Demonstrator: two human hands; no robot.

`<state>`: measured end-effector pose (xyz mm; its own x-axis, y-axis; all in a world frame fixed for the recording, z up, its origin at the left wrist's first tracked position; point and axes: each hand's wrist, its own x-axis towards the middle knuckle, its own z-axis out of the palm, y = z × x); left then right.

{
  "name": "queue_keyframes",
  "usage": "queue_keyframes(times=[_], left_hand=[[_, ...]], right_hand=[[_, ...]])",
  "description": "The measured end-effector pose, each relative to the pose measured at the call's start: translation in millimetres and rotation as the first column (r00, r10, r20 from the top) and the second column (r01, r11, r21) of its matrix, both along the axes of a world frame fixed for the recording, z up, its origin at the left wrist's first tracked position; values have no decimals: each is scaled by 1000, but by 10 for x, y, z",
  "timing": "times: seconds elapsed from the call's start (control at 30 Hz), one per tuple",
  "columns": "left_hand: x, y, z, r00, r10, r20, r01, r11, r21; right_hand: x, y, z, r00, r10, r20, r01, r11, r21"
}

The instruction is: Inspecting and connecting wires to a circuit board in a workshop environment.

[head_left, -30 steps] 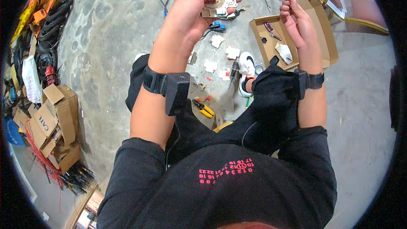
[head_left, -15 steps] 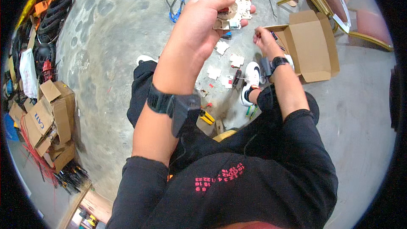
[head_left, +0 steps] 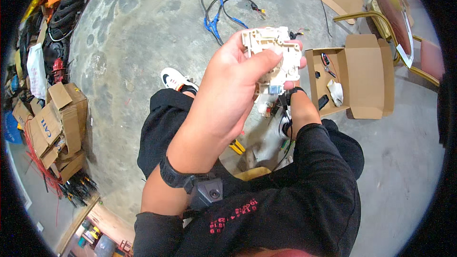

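Note:
My left hand point(head_left: 238, 74) is closed around a cream plastic housing point(head_left: 285, 62) with moulded ribs and a small blue piece at its lower edge. The thumb presses on its face, and fingertips curl round the far side. Below the housing, behind my left hand, my right forearm point(head_left: 304, 109) reaches in. My right hand is hidden behind the housing and left hand, so its fingers and anything in them do not show. Under the hands, a yellow-handled tool point(head_left: 237, 147) lies on the floor, partly covered.
A blue and black cable harness point(head_left: 213, 27) lies ahead on the concrete. To the right, an open cardboard box point(head_left: 369, 74) contains a red-and-black hand tool point(head_left: 326, 62) and a white glove-like item point(head_left: 335, 93). Chairs point(head_left: 388, 19) stand beyond. Battered cartons point(head_left: 52, 123) sit left.
My left hand has come lower and nearer with the housing. My right hand has moved from beside the box to behind the housing. The view has shifted, showing more of the box's inside.

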<state>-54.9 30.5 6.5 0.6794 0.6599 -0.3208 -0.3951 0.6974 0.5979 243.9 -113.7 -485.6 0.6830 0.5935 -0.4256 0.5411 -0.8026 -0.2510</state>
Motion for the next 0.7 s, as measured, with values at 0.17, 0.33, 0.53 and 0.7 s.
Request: queue_keyframes(times=[0.17,0.33,0.53,0.7], left_hand=[[53,-19,-50,998,8,-65,-11,999,-39],[130,-30,154,997,-73,-12,73,997,24],[-29,-86,60,993,-38,-111,39,999,3],[28,-145,116,991,-95,-96,92,995,-36]], right_hand=[[-94,-7,-61,994,96,47,-92,992,-82],[187,6,-80,975,116,190,-99,991,-95],[-620,198,-241,953,262,149,-244,961,-131],[-366,68,-132,954,263,143,-245,961,-129]])
